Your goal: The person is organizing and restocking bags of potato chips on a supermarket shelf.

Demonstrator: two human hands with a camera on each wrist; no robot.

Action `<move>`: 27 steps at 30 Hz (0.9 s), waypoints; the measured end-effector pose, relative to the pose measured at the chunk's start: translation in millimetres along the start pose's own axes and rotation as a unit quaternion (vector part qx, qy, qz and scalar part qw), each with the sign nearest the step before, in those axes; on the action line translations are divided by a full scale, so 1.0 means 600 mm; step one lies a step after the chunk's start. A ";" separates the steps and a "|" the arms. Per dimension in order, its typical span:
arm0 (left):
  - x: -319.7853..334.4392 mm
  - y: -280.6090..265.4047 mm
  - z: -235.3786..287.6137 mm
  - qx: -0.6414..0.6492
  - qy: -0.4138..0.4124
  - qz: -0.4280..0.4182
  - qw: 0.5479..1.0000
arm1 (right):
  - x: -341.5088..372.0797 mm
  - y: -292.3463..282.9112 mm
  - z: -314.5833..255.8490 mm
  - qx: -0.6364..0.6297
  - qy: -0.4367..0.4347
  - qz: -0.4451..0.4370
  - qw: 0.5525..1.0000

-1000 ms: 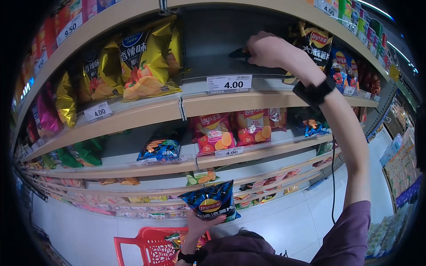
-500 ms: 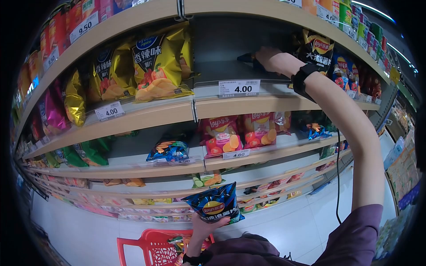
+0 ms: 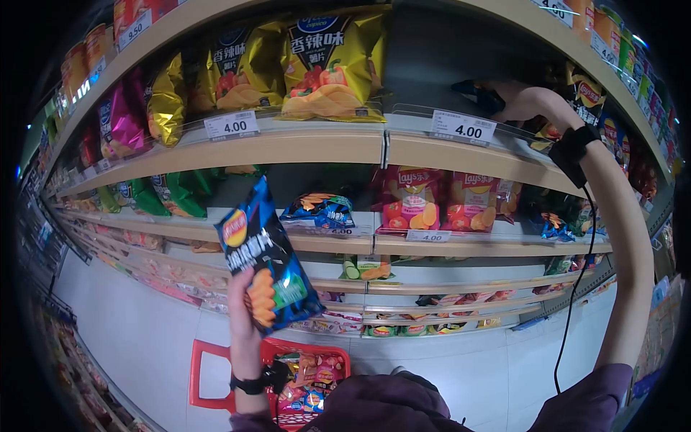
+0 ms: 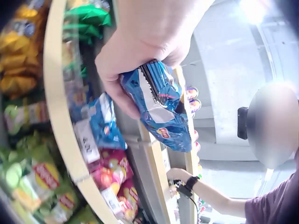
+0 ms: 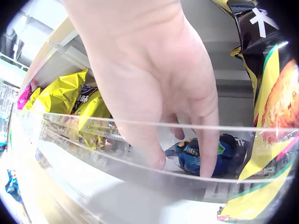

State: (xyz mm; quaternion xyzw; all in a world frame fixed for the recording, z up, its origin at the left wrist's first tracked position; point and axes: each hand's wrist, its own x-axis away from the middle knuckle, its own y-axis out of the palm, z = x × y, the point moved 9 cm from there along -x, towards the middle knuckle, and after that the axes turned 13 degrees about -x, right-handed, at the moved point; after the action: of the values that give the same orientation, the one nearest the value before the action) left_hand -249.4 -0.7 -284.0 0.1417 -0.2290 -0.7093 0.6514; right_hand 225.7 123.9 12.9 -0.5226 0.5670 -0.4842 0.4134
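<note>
My left hand [image 3: 243, 309] grips a blue and black bag of chips [image 3: 277, 252] by its side, raised in front of the lower shelves. The left wrist view has the same bag [image 4: 163, 128] end-on, thumb and fingers around it. On the upper shelf, my right hand [image 3: 531, 104] reaches in over a dark blue chip bag [image 3: 476, 93] that lies flat. In the right wrist view, the fingers of this hand [image 5: 154, 70] point down, spread and mostly straight, over the blue bag [image 5: 189, 158], behind a clear shelf lip [image 5: 117, 161].
Yellow chip bags [image 3: 331, 68] stand left on the upper shelf, black Lay's bags [image 3: 586, 93] right. Pink bags [image 3: 410, 198] and a blue bag [image 3: 320, 210] sit one shelf lower. A red basket [image 3: 209, 371] holding several snack bags stands below. A cable [image 3: 576, 288] hangs from my right wrist.
My left hand has lifted its chip bag up and left, turning it upright. The view has shifted left along the shelves. My right hand stays at the dark blue bag on the upper shelf.
</note>
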 end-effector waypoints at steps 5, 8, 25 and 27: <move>-0.122 -0.022 0.126 -0.178 0.006 0.029 0.984 | 0.029 0.003 -0.020 0.029 0.014 -0.036 0.999; -0.205 -0.043 0.157 -0.298 0.025 0.053 0.953 | -0.003 0.003 -0.011 0.149 -0.039 -0.020 0.988; -0.212 0.038 0.249 -0.642 0.234 0.059 0.728 | -0.019 -0.027 -0.037 0.291 -0.048 -0.004 0.955; -0.167 0.073 0.241 -0.604 0.281 0.024 0.746 | -0.023 -0.017 -0.037 0.264 -0.033 -0.006 0.964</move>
State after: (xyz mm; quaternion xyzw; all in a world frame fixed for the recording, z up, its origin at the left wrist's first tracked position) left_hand -272.7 116.8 -148.1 -0.0937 0.4369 -0.6121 0.6524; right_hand 207.7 140.2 26.9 -0.4139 0.4015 -0.6021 0.5523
